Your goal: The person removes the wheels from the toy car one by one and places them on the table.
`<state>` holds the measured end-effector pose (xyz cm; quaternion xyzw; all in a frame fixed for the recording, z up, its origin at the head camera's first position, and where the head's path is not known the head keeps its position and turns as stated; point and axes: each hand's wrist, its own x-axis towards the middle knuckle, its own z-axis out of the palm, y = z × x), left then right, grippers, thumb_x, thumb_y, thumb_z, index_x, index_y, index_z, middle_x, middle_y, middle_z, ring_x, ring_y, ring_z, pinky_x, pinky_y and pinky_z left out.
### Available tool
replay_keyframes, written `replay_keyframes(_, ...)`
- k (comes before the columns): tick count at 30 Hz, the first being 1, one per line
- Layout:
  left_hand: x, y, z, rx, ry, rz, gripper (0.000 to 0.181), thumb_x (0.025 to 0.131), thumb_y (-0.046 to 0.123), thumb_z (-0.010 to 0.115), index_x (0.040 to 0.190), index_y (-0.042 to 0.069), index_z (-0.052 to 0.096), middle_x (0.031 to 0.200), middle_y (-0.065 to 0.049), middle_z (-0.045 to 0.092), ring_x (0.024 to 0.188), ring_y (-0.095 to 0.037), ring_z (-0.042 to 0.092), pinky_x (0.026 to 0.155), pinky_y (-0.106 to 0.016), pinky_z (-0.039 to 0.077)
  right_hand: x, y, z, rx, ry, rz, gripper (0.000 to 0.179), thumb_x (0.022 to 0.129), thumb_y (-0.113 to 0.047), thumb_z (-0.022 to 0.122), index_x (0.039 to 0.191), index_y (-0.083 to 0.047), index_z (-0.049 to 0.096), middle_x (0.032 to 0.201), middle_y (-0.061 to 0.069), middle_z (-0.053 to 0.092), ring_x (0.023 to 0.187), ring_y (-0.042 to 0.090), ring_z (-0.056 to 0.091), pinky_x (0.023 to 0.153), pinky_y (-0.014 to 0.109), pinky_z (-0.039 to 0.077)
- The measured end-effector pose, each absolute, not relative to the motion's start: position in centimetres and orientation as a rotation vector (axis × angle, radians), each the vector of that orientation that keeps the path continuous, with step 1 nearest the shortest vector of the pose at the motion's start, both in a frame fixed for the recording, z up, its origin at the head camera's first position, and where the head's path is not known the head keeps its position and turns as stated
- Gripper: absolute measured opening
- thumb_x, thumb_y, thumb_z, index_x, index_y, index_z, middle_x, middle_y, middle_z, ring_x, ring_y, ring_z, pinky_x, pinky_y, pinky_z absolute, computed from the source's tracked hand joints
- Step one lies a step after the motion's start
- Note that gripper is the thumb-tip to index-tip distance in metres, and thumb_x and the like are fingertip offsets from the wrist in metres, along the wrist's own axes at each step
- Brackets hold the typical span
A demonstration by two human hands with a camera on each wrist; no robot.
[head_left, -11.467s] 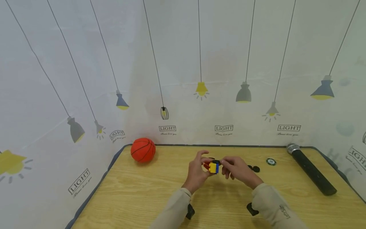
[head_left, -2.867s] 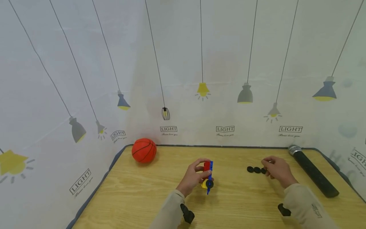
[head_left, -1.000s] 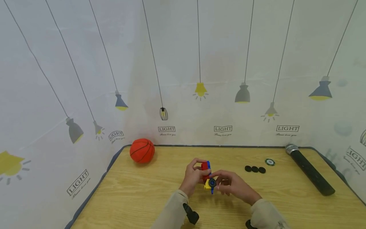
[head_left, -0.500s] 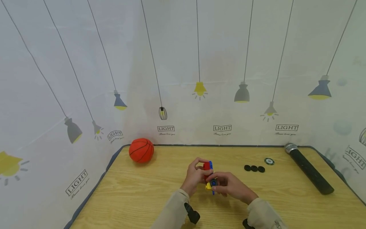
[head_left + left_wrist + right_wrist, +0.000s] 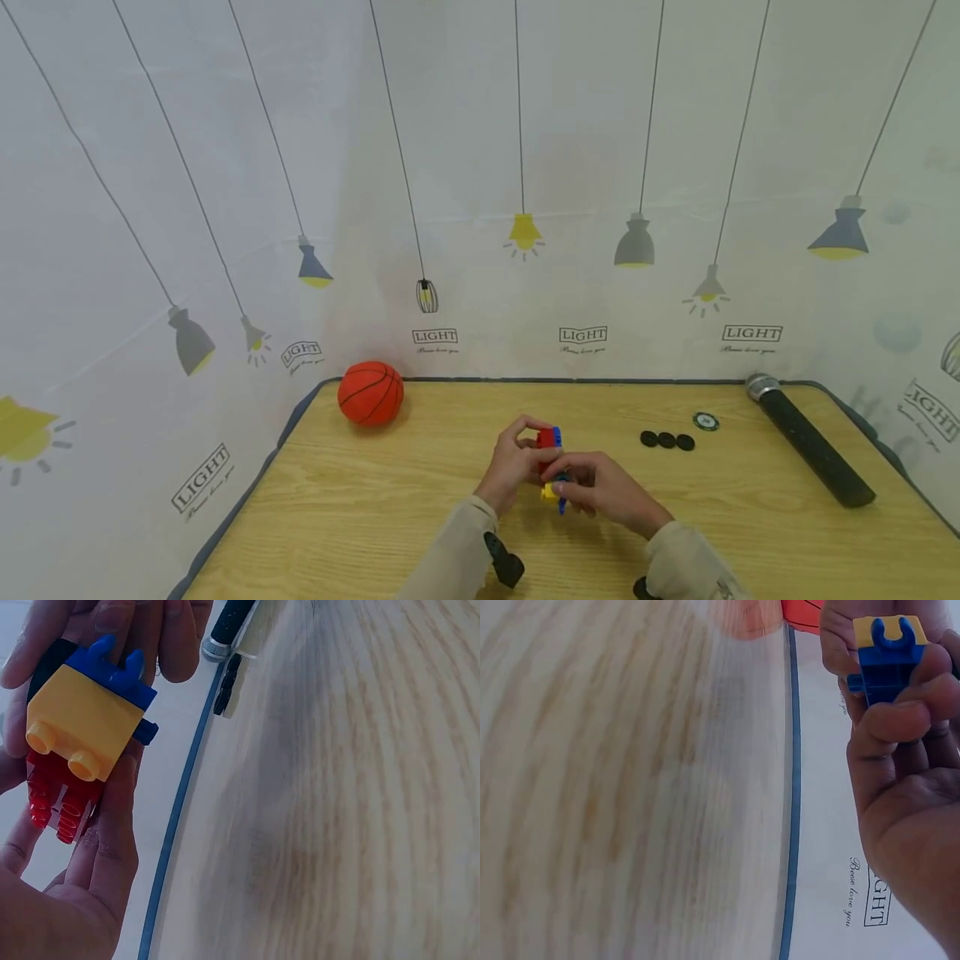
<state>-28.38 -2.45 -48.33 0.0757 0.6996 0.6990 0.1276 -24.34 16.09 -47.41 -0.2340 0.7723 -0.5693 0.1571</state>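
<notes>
Both hands hold a small building-block car above the table. My left hand (image 5: 508, 468) grips its red block (image 5: 548, 439) between thumb and fingers. At the near end is a yellow block (image 5: 86, 724), with two studs showing in the left wrist view. Along it runs a blue base (image 5: 112, 679) with a forked end, also seen in the right wrist view beside the curled fingers. A black wheel (image 5: 49, 667) sits at the base's side, mostly hidden by fingers. My right hand (image 5: 611, 493) pinches the car at this wheel end, thumb towards the yellow block.
Three black wheels (image 5: 667, 440) lie in a row on the wooden table (image 5: 360, 517), right of the hands. Behind them is a poker chip (image 5: 706, 421). A microphone (image 5: 813, 446) lies at the right, and a red toy basketball (image 5: 371, 393) sits at the back left corner.
My right hand has come from the wheels on the table back to the car. Over the last second its fingers have closed over the mounted wheel, and the car has turned slightly.
</notes>
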Motion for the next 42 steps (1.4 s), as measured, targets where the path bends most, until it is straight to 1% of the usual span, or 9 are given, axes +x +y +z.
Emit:
replay_keyframes(7, -28.3, -2.2, -48.4, 0.216, 2.074, 2.017, 0.033, 0.09, 0.018, 0.076, 0.12, 0.017, 0.063, 0.099, -0.012, 0.069, 0.074, -0.018, 0.068, 0.061, -0.029, 0.059, -24.2, 15.9, -47.3, -0.639, 2.257, -1.652, 0.027, 0.099, -0.024, 0.064, 0.115, -0.004, 0.07, 0.069, 0.001, 0.056, 0.051, 0.008, 0.045, 0.048, 0.031, 0.046)
replay_keyframes(14, -28.4, -2.0, -48.8, 0.211, 2.112, 1.98, 0.036, 0.091, 0.02, 0.075, 0.124, 0.015, 0.061, 0.096, -0.01, 0.068, 0.071, -0.017, 0.063, 0.056, -0.025, 0.054, -24.2, 15.8, -47.7, -0.656, 2.271, -1.679, 0.024, 0.097, -0.022, 0.066, 0.111, -0.002, 0.07, 0.073, 0.003, 0.059, 0.052, 0.006, 0.046, 0.049, 0.028, 0.047)
replay_keyframes(18, -28.5, -2.0, -49.0, 0.205, 2.14, 1.948, 0.035, 0.091, 0.021, 0.075, 0.122, 0.016, 0.06, 0.094, -0.009, 0.068, 0.072, -0.016, 0.062, 0.056, -0.024, 0.053, -24.2, 15.6, -47.9, -0.667, 2.282, -1.677, 0.021, 0.097, -0.021, 0.067, 0.108, -0.004, 0.07, 0.075, 0.003, 0.06, 0.053, 0.006, 0.046, 0.05, 0.027, 0.047)
replay_keyframes(26, -28.4, -1.9, -48.9, 0.231, 2.161, 1.927, 0.031, 0.09, 0.022, 0.076, 0.117, 0.02, 0.061, 0.094, -0.01, 0.069, 0.073, -0.018, 0.064, 0.057, -0.024, 0.055, -24.2, 15.8, -48.3, -0.62, 2.308, -1.688, 0.023, 0.095, -0.024, 0.069, 0.106, -0.004, 0.071, 0.07, -0.002, 0.057, 0.051, 0.004, 0.044, 0.048, 0.022, 0.043)
replay_keyframes(28, -28.3, -1.8, -48.8, 0.222, 2.166, 1.923, 0.031, 0.09, 0.022, 0.076, 0.116, 0.02, 0.06, 0.094, -0.01, 0.068, 0.073, -0.018, 0.064, 0.056, -0.024, 0.055, -24.2, 15.8, -48.4, -0.622, 2.315, -1.68, 0.023, 0.096, -0.025, 0.069, 0.105, -0.004, 0.071, 0.074, -0.001, 0.06, 0.051, 0.004, 0.044, 0.048, 0.022, 0.043)
replay_keyframes(34, -28.3, -1.6, -48.8, 0.213, 2.199, 1.895, 0.031, 0.089, 0.023, 0.077, 0.116, 0.021, 0.06, 0.094, -0.009, 0.068, 0.072, -0.017, 0.064, 0.057, -0.023, 0.055, -23.9, 15.9, -48.5, -0.613, 2.363, -1.653, 0.022, 0.096, -0.027, 0.068, 0.105, -0.007, 0.073, 0.096, 0.008, 0.071, 0.056, 0.004, 0.048, 0.051, 0.023, 0.046)
replay_keyframes(37, -28.4, -1.5, -48.9, 0.231, 2.213, 1.882, 0.031, 0.089, 0.023, 0.077, 0.116, 0.019, 0.06, 0.094, -0.01, 0.068, 0.072, -0.017, 0.063, 0.057, -0.023, 0.054, -23.7, 16.0, -48.2, -0.66, 2.42, -1.638, 0.017, 0.096, -0.024, 0.069, 0.101, -0.008, 0.074, 0.099, 0.01, 0.073, 0.062, 0.003, 0.053, 0.055, 0.022, 0.049)
replay_keyframes(40, -28.4, -1.8, -49.2, 0.206, 2.222, 1.862, 0.031, 0.091, 0.021, 0.075, 0.117, 0.014, 0.061, 0.093, -0.01, 0.067, 0.07, -0.016, 0.061, 0.055, -0.023, 0.052, -23.5, 15.9, -47.5, -0.762, 2.5, -1.578, 0.013, 0.096, -0.022, 0.068, 0.099, -0.011, 0.075, 0.097, 0.009, 0.075, 0.065, 0.002, 0.056, 0.058, 0.022, 0.051)
replay_keyframes(42, -28.4, -2.0, -49.3, 0.182, 2.216, 1.86, 0.03, 0.092, 0.02, 0.074, 0.118, 0.013, 0.06, 0.093, -0.01, 0.066, 0.069, -0.016, 0.059, 0.055, -0.023, 0.051, -23.5, 15.9, -47.0, -0.83, 2.533, -1.54, 0.014, 0.096, -0.023, 0.068, 0.101, -0.012, 0.075, 0.1, 0.008, 0.076, 0.069, 0.003, 0.058, 0.062, 0.024, 0.052)
